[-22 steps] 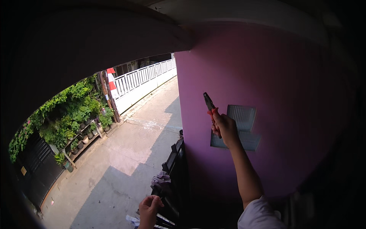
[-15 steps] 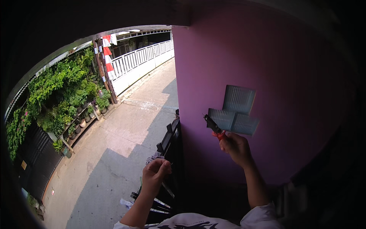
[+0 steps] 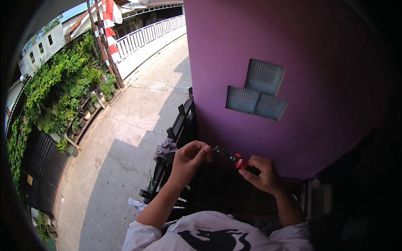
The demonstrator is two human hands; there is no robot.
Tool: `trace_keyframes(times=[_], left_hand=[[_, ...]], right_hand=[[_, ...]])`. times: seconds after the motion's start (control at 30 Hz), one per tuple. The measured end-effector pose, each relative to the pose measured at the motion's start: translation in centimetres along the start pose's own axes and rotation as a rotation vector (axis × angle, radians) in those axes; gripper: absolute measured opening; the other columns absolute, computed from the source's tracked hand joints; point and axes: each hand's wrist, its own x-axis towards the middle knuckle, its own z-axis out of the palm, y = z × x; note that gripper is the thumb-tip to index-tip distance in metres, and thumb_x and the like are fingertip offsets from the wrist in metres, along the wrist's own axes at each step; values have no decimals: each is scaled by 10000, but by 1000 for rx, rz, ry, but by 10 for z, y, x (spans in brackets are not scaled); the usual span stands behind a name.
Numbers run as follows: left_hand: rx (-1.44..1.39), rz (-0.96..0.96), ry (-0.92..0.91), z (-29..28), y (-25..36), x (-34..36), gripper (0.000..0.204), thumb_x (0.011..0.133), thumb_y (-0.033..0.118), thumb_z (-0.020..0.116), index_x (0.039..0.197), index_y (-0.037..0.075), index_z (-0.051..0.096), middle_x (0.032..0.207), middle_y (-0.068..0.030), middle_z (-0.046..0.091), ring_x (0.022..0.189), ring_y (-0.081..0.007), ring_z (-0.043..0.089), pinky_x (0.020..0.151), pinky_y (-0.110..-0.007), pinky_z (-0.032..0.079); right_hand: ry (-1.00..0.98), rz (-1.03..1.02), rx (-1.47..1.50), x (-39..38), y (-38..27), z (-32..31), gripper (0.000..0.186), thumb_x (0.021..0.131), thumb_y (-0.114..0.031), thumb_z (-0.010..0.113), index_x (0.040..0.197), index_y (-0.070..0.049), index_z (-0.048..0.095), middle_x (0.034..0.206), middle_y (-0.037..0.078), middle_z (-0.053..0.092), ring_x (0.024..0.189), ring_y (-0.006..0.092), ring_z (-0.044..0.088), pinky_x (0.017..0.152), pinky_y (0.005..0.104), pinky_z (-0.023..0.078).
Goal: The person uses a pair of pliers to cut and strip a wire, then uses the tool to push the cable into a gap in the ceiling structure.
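My right hand [image 3: 264, 173] is closed round the handles of red-handled pliers [image 3: 228, 155], whose dark metal jaws point toward my left hand. Thumb and fingers pinched, my left hand [image 3: 190, 162] is held right by the jaw tips. A tiny thin thing seems to show between its fingertips and the jaws, too small to name. Whether the jaws touch it I cannot tell.
Below and left of my hands runs a black slatted fence [image 3: 173, 138] with a grey cloth [image 3: 166, 150] hung over it. Ahead stands a purple wall [image 3: 234, 37] with glass blocks [image 3: 265, 77]. A concrete lane [image 3: 121, 125] and potted plants [image 3: 86, 115] lie to the left.
My right hand has lowered and turned the pliers toward the left. My left hand has risen to the right, so both now meet in front of me. The view has tilted up.
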Motion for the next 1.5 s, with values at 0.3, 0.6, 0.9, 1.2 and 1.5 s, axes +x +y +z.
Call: trace_keyframes(times=[0.3, 0.6, 0.9, 1.2, 1.5], left_hand=[[27, 53, 2, -7, -15, 2, 99, 977, 102, 648, 987, 4, 652, 890, -24, 669, 831, -89, 640, 790, -237, 510], [61, 27, 35, -6, -17, 1, 103, 967, 97, 662, 990, -4, 654, 905, -35, 676, 854, -97, 653, 801, -238, 512], [150, 170, 14, -15, -17, -7, 57, 962, 56, 647, 941, 3, 650, 911, -36, 651, 853, -86, 625, 774, -227, 487], [28, 126, 118, -17, -6, -5, 165, 976, 176, 652, 929, 19, 632, 784, -47, 656, 758, -135, 655, 742, -261, 515], [-178, -10, 242, -28, -12, -37, 180, 983, 156, 638, 917, -12, 642, 779, -75, 661, 741, -179, 669, 749, -310, 542]], right_hand=[[2, 25, -21, 3, 2, 11, 231, 830, -138, 776, 788, -12, 588, 684, 64, 521, 581, 159, 484, 543, 304, 369], [17, -55, -187, 7, -2, 14, 248, 813, -136, 791, 786, -8, 580, 697, 78, 517, 598, 211, 509, 542, 347, 388], [-65, -117, -88, 4, 2, 14, 206, 860, -187, 779, 930, -14, 690, 741, 61, 549, 639, 192, 545, 578, 340, 440], [-189, -15, 19, -3, 4, 10, 223, 904, -235, 753, 900, -24, 679, 766, 27, 573, 666, 127, 560, 607, 294, 440], [476, -93, -155, 91, -28, -74, 255, 930, -230, 715, 810, -35, 602, 730, -2, 544, 624, 65, 484, 575, 260, 393]])
